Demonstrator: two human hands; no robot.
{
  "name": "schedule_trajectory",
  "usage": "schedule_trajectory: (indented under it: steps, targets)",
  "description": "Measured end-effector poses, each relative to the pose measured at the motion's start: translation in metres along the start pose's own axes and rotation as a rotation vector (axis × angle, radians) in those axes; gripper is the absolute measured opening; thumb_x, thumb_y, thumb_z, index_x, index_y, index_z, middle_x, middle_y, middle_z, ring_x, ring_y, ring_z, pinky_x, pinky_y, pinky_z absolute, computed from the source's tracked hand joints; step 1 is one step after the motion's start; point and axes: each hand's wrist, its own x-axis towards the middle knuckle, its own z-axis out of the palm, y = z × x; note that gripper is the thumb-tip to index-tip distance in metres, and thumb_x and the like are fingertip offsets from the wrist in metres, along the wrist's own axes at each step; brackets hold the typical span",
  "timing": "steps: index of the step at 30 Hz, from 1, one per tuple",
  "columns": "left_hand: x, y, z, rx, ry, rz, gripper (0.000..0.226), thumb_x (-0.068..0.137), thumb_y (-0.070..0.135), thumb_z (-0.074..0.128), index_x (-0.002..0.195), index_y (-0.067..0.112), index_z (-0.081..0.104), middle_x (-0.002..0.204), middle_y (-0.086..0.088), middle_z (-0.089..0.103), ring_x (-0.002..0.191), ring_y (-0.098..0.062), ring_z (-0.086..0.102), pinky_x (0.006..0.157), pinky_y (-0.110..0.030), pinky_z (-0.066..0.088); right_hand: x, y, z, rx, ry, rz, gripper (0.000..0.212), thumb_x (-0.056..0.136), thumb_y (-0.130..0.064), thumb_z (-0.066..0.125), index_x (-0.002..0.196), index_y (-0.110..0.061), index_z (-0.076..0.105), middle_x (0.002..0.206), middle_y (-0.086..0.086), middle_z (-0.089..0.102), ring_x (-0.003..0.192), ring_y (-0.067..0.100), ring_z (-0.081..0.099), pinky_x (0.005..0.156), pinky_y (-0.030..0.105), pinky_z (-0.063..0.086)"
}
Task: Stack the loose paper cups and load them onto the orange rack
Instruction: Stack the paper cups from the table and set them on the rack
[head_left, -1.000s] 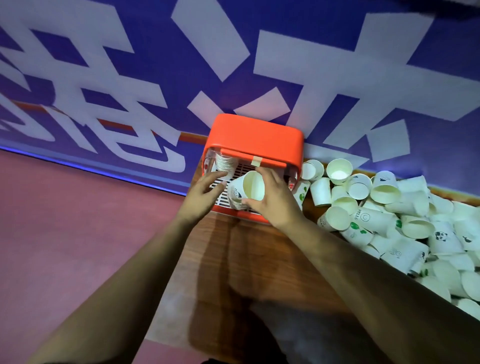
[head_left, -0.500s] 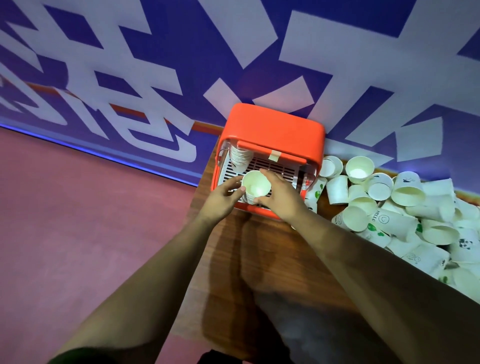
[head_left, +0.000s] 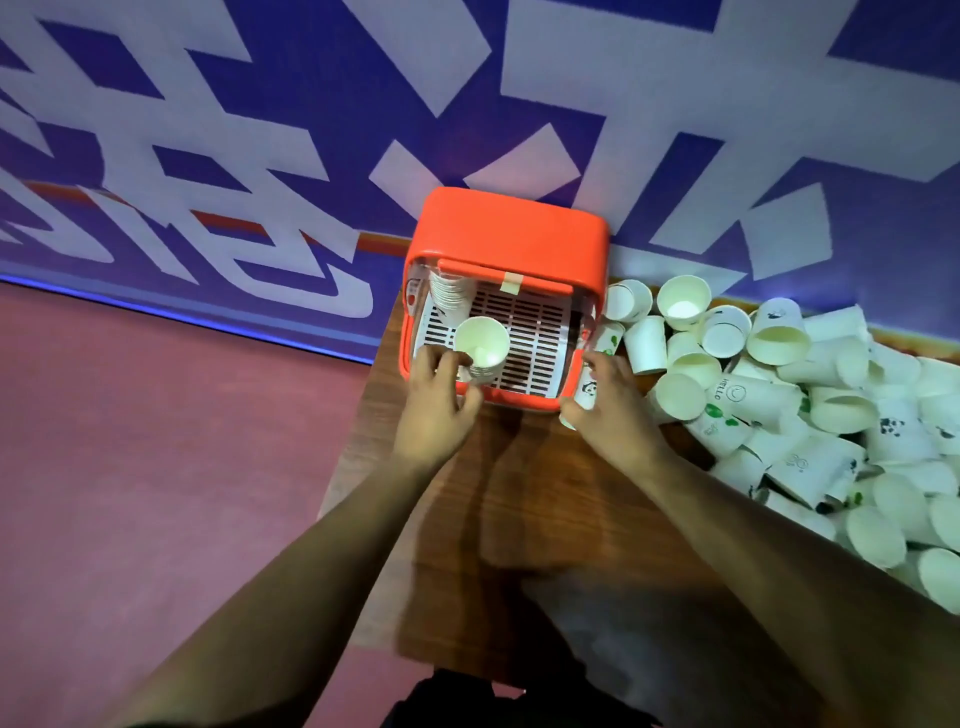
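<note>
head view, looking down past two bare forearms onto a wooden table (head_left: 545, 499) set against a blue wall (head_left: 311, 78) with large white shapes. an orange rack (head_left: 511, 236) sits at the table's far edge, its top solid orange and its front open onto a white slatted tray (head_left: 535, 332). inside, at the back left corner, a short stack of paper cups (head_left: 449, 293) stands upright. nearer the front left, a second stack of cups (head_left: 482, 349) stands on the tray, its open mouth facing up. the left hand (head_left: 434, 410) is at the rack's front left edge, fingers curled around the lower part of this second stack, gripping it. the right hand (head_left: 610, 402) is just outside the rack's front right corner, fingers closed on a single cup with a panda print (head_left: 586, 391), which is tilted and touches the rack's corner. to the right, a large heap of loose paper cups (head_left: 779, 395) covers the table, most lying on their sides, some upright, several with green or black prints. pinkish-red floor (head_left: 156, 467) lies to the left of the table.
</note>
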Motion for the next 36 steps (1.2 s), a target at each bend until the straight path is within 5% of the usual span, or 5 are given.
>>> schedule_trajectory:
  steps: [6, 14, 22, 31, 36]
  targets:
    - [-0.013, 0.039, 0.053, -0.078, -0.341, 0.152, 0.031, 0.091, 0.03, 0.054, 0.117, 0.012, 0.055, 0.117, -0.001, 0.048, 0.108, -0.02, 0.054, 0.091, -0.039, 0.051, -0.04, 0.101, -0.048, -0.14, 0.177, 0.19, 0.056, 0.077, -0.017, 0.076, 0.125, 0.003, 0.054, 0.121, 0.024, 0.051, 0.113, 0.039, 0.052, 0.094, 0.045, 0.046]
    - [0.015, 0.124, 0.155, 0.092, -0.532, 0.213, 0.053, 0.088, 0.029, 0.067, 0.131, 0.003, 0.049, 0.129, -0.02, 0.046, 0.121, -0.036, 0.046, 0.1, -0.043, 0.042, -0.047, 0.168, -0.089, -0.177, 0.17, 0.398, 0.067, 0.078, -0.028, 0.075, 0.133, -0.003, 0.045, 0.129, 0.023, 0.043, 0.119, 0.039, 0.046, 0.1, 0.046, 0.043]
    - [0.04, 0.15, 0.228, 0.23, -0.539, 0.076, 0.096, 0.073, 0.042, 0.081, 0.146, 0.003, 0.03, 0.147, -0.019, 0.033, 0.135, -0.038, 0.034, 0.109, -0.048, 0.036, -0.045, 0.209, -0.105, -0.172, 0.187, 0.453, 0.072, 0.084, -0.035, 0.071, 0.137, 0.002, 0.038, 0.134, 0.022, 0.038, 0.124, 0.038, 0.041, 0.101, 0.043, 0.039]
    - [0.036, 0.148, 0.246, 0.192, -0.48, 0.117, 0.077, 0.077, 0.036, 0.079, 0.137, 0.002, 0.043, 0.133, -0.015, 0.049, 0.122, -0.033, 0.049, 0.095, -0.045, 0.047, -0.012, 0.228, -0.104, -0.039, 0.231, 0.504, 0.044, 0.093, -0.034, 0.059, 0.115, 0.004, 0.058, 0.116, 0.024, 0.054, 0.112, 0.038, 0.05, 0.097, 0.042, 0.042]
    - [0.021, 0.144, 0.225, 0.028, -0.356, 0.067, 0.065, 0.076, 0.031, 0.081, 0.127, 0.004, 0.051, 0.119, -0.013, 0.055, 0.113, -0.027, 0.052, 0.093, -0.033, 0.043, -0.001, 0.235, -0.105, -0.033, 0.232, 0.488, 0.022, 0.091, -0.013, 0.056, 0.094, 0.007, 0.064, 0.095, 0.024, 0.062, 0.101, 0.038, 0.054, 0.086, 0.044, 0.045]
